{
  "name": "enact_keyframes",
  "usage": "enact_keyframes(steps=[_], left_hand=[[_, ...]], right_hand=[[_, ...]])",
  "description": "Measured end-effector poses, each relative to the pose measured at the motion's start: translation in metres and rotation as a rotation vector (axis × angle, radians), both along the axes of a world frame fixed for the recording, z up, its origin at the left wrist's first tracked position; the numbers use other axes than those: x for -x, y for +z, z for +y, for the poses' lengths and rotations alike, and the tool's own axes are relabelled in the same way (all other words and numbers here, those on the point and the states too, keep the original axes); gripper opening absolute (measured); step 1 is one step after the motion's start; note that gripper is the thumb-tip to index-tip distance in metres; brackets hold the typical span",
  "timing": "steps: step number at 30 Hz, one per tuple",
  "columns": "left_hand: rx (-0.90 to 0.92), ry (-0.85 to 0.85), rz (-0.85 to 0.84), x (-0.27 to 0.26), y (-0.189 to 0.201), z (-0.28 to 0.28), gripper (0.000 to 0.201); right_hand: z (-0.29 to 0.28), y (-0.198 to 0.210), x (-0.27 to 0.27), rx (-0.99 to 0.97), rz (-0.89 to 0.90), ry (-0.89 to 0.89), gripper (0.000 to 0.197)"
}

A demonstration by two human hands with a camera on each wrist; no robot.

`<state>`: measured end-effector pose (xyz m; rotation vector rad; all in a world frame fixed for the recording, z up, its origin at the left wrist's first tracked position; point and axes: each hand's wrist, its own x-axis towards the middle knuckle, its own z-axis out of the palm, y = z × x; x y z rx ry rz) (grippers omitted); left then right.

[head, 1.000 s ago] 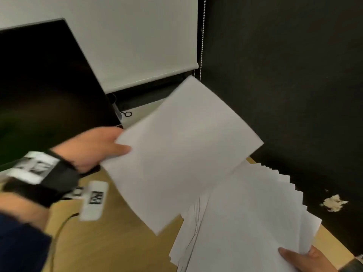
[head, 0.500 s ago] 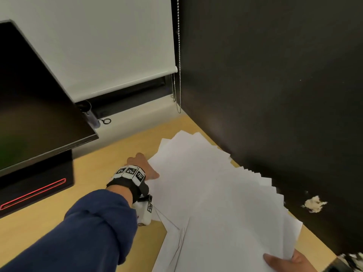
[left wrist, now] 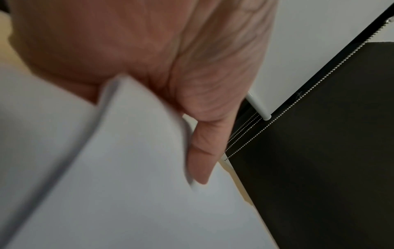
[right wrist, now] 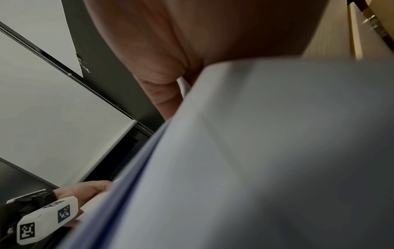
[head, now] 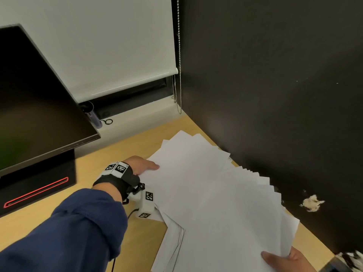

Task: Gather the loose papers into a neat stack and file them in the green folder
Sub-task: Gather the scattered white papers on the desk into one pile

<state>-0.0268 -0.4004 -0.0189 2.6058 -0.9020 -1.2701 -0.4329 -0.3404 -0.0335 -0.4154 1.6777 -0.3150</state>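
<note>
Right now the loose papers (head: 220,197) lie in a wide, uneven fan on the pale wooden worktop (head: 110,152), filling its right side and running from the near edge of the picture up toward the far corner, where their stepped corners sit just beside the dark wall panel (head: 275,95). Both hands are on the fan. The left hand (head: 140,166), on a blue-sleeved arm (head: 74,228) with a black wrist strap and a white tagged camera block (head: 146,203), pinches the left edge of the sheets at the far end: the thumb lies on top of the paper and, in the left wrist view, the fingers (left wrist: 202,151) curl under a lifted, bent sheet edge (left wrist: 119,134). The right hand (head: 284,261) grips the near right corner of the fan at the bottom of the head view, thumb on top and fingers beneath; the right wrist view shows the papers (right wrist: 266,160) close and blurred under the palm (right wrist: 170,42), several layered edges showing. Left of the papers a dark monitor (head: 39,107) stands on a black base with a glowing red strip (head: 35,192). Beyond it hangs a white roller blind (head: 110,42) with a bead chain (head: 179,55) at its right side. A chipped pale patch (head: 311,203) marks the dark panel on the right. No green folder shows in any view.
</note>
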Motion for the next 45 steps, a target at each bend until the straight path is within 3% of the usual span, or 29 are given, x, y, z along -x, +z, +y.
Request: enact_keyframes(steps=[2, 5, 10, 14, 22, 25, 29, 33, 36, 39, 43, 45], left_hand=[[-0.003, 0.034, 0.036, 0.005, 0.001, 0.005, 0.075], [0.05, 0.057, 0.129, 0.005, -0.008, 0.01, 0.082], [0.17, 0.196, 0.23, 0.014, -0.009, 0.011, 0.048], [0.188, 0.235, 0.203, 0.029, -0.002, 0.008, 0.078], [0.148, 0.263, 0.278, 0.027, -0.017, 0.011, 0.06], [0.172, 0.268, 0.321, 0.021, -0.014, 0.014, 0.069], [0.234, 0.28, 0.361, 0.018, -0.004, 0.023, 0.038], [0.323, 0.272, 0.376, 0.023, -0.011, 0.032, 0.033], [0.402, 0.213, 0.25, 0.028, -0.009, 0.037, 0.045], [0.508, 0.067, 0.024, 0.027, 0.016, 0.045, 0.03], [0.591, -0.089, -0.36, 0.015, 0.077, 0.068, 0.031], [0.703, -0.058, -0.426, 0.004, 0.109, 0.084, 0.028]], right_hand=[[-0.003, 0.013, -0.003, -0.055, 0.03, 0.118, 0.024], [-0.006, 0.017, 0.004, -0.064, 0.071, 0.155, 0.02], [-0.004, 0.016, 0.008, -0.034, 0.055, 0.167, 0.02], [-0.002, 0.017, 0.008, -0.011, 0.045, 0.155, 0.018], [0.002, 0.022, 0.008, -0.007, 0.059, 0.196, 0.019], [0.004, 0.023, 0.008, 0.004, 0.056, 0.215, 0.022], [0.002, 0.021, 0.009, -0.002, 0.069, 0.222, 0.025], [0.0, 0.015, 0.01, 0.027, 0.05, 0.231, 0.024], [-0.002, 0.014, 0.011, 0.01, 0.025, 0.204, 0.022], [0.0, 0.016, 0.014, 0.036, -0.035, 0.176, 0.025], [0.004, 0.012, 0.007, 0.116, -0.122, 0.19, 0.025], [0.008, 0.01, -0.003, 0.165, -0.191, 0.204, 0.026]])
